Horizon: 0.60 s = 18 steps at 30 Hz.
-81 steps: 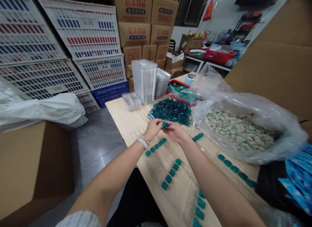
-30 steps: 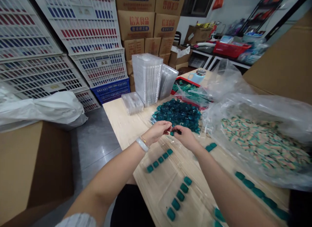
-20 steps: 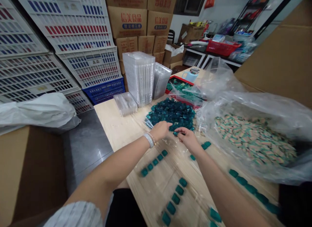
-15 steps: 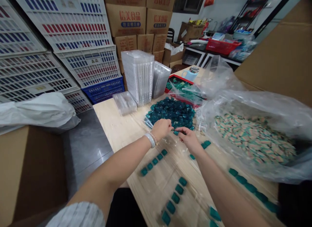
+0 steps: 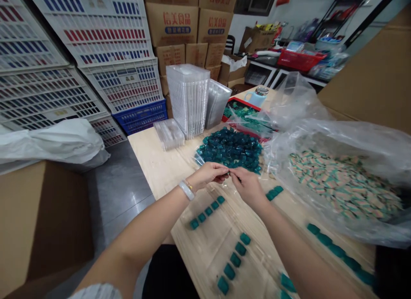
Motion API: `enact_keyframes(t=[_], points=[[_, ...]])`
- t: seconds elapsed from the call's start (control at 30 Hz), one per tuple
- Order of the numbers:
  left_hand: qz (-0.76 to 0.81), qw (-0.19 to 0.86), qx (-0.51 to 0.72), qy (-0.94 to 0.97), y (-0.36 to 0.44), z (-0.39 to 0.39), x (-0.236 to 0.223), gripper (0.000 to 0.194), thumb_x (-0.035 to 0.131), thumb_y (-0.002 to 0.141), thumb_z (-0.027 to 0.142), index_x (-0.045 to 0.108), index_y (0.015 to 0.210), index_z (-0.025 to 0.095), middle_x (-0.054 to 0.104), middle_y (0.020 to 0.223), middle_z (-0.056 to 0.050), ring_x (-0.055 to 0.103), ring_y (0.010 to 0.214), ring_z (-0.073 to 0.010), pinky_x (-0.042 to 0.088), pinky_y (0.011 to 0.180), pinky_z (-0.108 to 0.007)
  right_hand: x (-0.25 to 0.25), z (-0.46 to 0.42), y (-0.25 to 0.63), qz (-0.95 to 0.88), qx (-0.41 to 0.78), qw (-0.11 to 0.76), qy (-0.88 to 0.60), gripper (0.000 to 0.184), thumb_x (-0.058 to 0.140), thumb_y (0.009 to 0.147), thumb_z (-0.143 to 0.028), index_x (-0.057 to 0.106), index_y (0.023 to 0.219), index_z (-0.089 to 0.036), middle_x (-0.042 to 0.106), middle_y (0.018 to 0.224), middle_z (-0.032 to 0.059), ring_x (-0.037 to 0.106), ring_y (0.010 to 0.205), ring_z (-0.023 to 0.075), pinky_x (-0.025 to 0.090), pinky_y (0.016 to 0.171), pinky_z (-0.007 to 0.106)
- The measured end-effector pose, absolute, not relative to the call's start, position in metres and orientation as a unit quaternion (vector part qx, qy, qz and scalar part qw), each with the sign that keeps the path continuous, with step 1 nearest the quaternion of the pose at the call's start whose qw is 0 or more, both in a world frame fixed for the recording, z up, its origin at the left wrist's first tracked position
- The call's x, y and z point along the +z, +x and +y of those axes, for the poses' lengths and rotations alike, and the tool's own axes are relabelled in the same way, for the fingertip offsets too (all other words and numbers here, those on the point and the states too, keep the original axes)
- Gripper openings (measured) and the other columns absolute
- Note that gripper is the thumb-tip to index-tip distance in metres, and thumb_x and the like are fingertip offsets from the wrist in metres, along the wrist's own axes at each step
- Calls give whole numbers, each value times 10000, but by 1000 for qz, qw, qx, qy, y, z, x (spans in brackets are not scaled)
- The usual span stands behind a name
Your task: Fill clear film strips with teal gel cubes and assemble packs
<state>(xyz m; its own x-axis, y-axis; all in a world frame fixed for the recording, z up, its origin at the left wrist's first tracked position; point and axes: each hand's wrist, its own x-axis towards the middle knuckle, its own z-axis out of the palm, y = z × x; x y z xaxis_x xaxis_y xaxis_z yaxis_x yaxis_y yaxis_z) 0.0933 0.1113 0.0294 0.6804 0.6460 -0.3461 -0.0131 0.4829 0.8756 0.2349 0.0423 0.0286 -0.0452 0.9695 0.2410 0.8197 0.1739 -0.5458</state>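
Note:
My left hand (image 5: 210, 174) and my right hand (image 5: 248, 184) meet at the fingertips over the table. Both are closed in a pinch on a small dark teal piece (image 5: 229, 173), mostly covered by the fingers. Just beyond them lies a heap of glossy, wrapped-looking teal pieces (image 5: 231, 147). Nearer to me, similar teal pieces stand in short rows: one row (image 5: 208, 211) below my left hand, another (image 5: 235, 259) in the front middle. More teal pieces (image 5: 274, 192) show beside my right wrist.
A large clear plastic bag (image 5: 276, 149) holds many striped pieces (image 5: 340, 183) on the right. Clear plastic trays (image 5: 188, 100) are stacked at the table's back left. Behind the heap are a red tray (image 5: 243, 103) and a light-blue mug (image 5: 256, 97). Crates (image 5: 122, 82) stand left.
My hands have drawn together, fingertip to fingertip. The teal piece that showed in my right fingers is now mostly covered. The whole view has shifted slightly.

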Motion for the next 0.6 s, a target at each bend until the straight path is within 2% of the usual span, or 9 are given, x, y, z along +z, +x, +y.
enact_keyframes(t=[0.13, 0.3, 0.4, 0.47, 0.6], points=[[344, 758, 206, 515, 86, 108, 40, 197, 644, 640, 247, 646, 752, 86, 591, 598, -14, 473, 469, -40, 396, 494, -182, 33, 41, 224, -723, 67, 215, -653, 259, 347, 802, -220, 600, 836, -179, 581, 790, 91, 534, 747, 196, 389, 692, 297], [333, 685, 205, 616, 71, 96, 50, 154, 577, 659, 158, 650, 782, 101, 558, 541, 16, 456, 451, -47, 375, 457, -164, 25, 48, 226, -661, 59, 222, -715, 233, 348, 788, -205, 576, 746, -181, 598, 735, 69, 537, 687, 176, 363, 622, 266], [367, 643, 214, 637, 41, 98, 44, 192, 557, 677, 189, 650, 831, 121, 585, 595, 4, 482, 491, -65, 403, 482, -175, 18, 50, 242, -610, 43, 174, -772, 279, 339, 803, -246, 578, 674, -180, 604, 678, 72, 534, 631, 179, 333, 561, 270], [441, 571, 259, 642, 17, 104, 34, 230, 528, 698, 187, 639, 892, 131, 608, 684, -15, 503, 525, -75, 430, 521, -193, 13, 50, 253, -606, 40, 116, -786, 316, 347, 812, -299, 578, 631, -182, 595, 638, 75, 526, 589, 181, 303, 518, 271], [482, 392, 285, 730, -14, 110, 15, 250, 494, 712, 129, 630, 922, 138, 602, 834, -55, 555, 714, -128, 457, 684, -251, 7, 49, 262, -634, 6, 74, -769, 245, 376, 776, -168, 588, 897, -173, 606, 822, 90, 534, 608, 159, 305, 506, 255]])
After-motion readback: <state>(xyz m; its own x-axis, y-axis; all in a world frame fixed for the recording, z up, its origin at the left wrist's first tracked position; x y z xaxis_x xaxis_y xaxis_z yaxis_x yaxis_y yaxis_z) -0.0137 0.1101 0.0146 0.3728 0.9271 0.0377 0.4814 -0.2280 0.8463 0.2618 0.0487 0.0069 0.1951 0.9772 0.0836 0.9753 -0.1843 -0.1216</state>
